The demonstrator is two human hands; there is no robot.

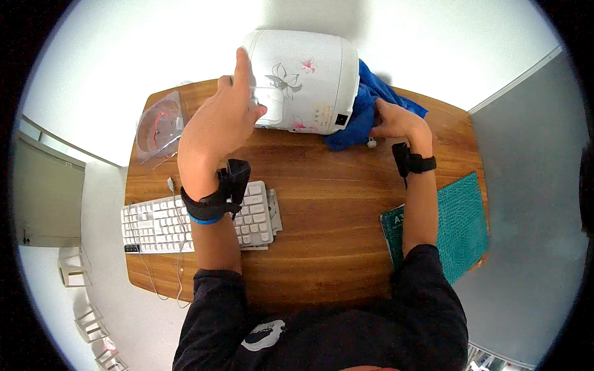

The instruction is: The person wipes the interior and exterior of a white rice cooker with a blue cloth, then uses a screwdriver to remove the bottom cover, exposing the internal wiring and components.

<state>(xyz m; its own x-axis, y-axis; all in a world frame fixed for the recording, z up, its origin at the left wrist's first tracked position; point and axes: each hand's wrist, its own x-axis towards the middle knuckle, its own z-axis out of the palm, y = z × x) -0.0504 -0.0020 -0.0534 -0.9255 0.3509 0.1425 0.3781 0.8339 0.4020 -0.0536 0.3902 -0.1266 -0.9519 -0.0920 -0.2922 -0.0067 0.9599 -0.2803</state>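
A white rice cooker (309, 80) with printed flowers lies on its side at the far edge of the table, its base facing right. My left hand (216, 120) grips its left end, the index finger stretched up along the rim and the thumb by a pale handle part. At the cooker's base a blue cloth (359, 133) is bunched up against it. My right hand (401, 122) holds that cloth with curled fingers, partly hidden in its folds. A dark power socket (341, 119) shows on the cooker near the cloth.
A white keyboard (167, 222) with a cable lies at the left of the wooden table (328, 216). Behind it is a clear plastic package (161, 127). A green cutting mat (464, 229) lies at the right, under my right forearm. A white wall rises behind the cooker.
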